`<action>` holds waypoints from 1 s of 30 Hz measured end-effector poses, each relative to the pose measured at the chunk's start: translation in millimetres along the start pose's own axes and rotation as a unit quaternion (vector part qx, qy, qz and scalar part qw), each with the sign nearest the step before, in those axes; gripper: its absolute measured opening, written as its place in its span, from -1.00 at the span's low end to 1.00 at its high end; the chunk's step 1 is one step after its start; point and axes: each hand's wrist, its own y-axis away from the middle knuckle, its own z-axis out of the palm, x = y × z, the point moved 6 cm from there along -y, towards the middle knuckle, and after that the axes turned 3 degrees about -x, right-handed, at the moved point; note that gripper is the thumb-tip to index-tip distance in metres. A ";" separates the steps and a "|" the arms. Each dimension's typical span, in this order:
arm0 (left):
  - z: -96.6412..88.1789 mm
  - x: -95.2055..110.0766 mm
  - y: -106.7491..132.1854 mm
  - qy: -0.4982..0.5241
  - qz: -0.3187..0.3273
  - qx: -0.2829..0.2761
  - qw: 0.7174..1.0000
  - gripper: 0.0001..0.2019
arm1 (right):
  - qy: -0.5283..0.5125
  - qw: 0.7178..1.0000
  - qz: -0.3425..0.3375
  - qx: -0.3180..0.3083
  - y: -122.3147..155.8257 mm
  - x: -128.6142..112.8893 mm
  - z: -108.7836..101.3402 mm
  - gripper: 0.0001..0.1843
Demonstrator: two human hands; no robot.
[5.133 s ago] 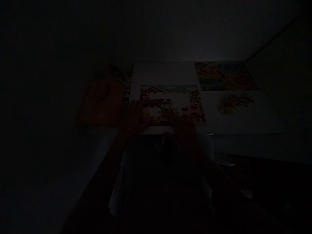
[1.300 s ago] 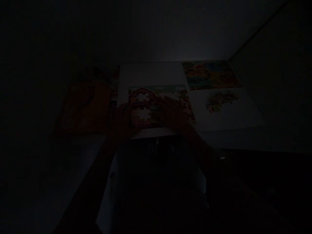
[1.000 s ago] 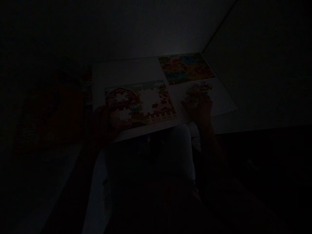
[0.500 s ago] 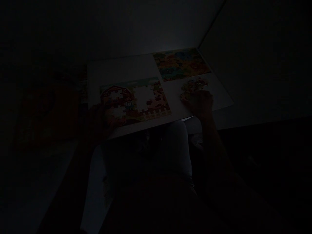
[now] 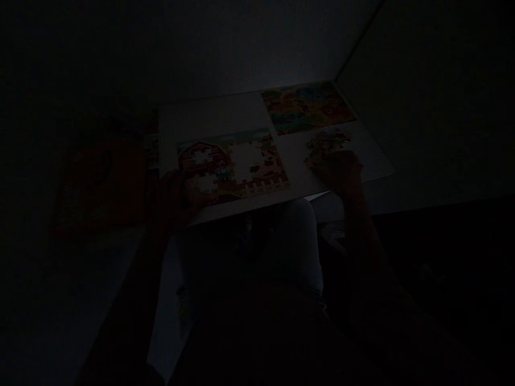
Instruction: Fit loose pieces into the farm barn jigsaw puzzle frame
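Note:
The scene is very dark. A white board (image 5: 209, 112) bears a partly filled farm jigsaw puzzle (image 5: 267, 161) with a red barn, a cow and a white fence; gaps show at the barn, lower left and centre. My left hand (image 5: 171, 198) rests at the board's left front corner, thumb stretched over the puzzle's lower left and apart from the fingers. On the right, my right hand (image 5: 341, 171) lies over the near side of a pile of loose puzzle pieces (image 5: 325, 140), thumb and fingers spread. Its fingertips are hard to make out, and no held piece shows.
A finished-looking animal picture puzzle (image 5: 308, 106) fills the board's far right corner. Left of the board lies an orange box or sheet (image 5: 104, 185), with dim printed items behind it. The wearer's legs (image 5: 301, 230) are below the board's front edge.
The whole view has shifted slightly, so the board and both hands appear further right. Both hands keep about the same places on the board. The puzzle looks the same.

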 end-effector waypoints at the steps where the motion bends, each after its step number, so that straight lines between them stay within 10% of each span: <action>1: -1.7 0.7 0.5 0.003 -0.009 0.009 1.000 0.02 | -0.007 1.000 -0.018 0.001 1.9 -6.1 -1.2 -0.34; 13: -3.4 3.3 2.1 0.018 -0.028 0.016 0.999 -0.12 | -0.087 0.964 -0.211 -0.138 14.0 -104.7 29.2 -0.39; 30: -5.1 6.1 2.4 0.008 -0.020 0.019 1.000 -0.11 | 0.024 0.978 -0.169 -0.122 27.2 -120.7 42.1 -0.27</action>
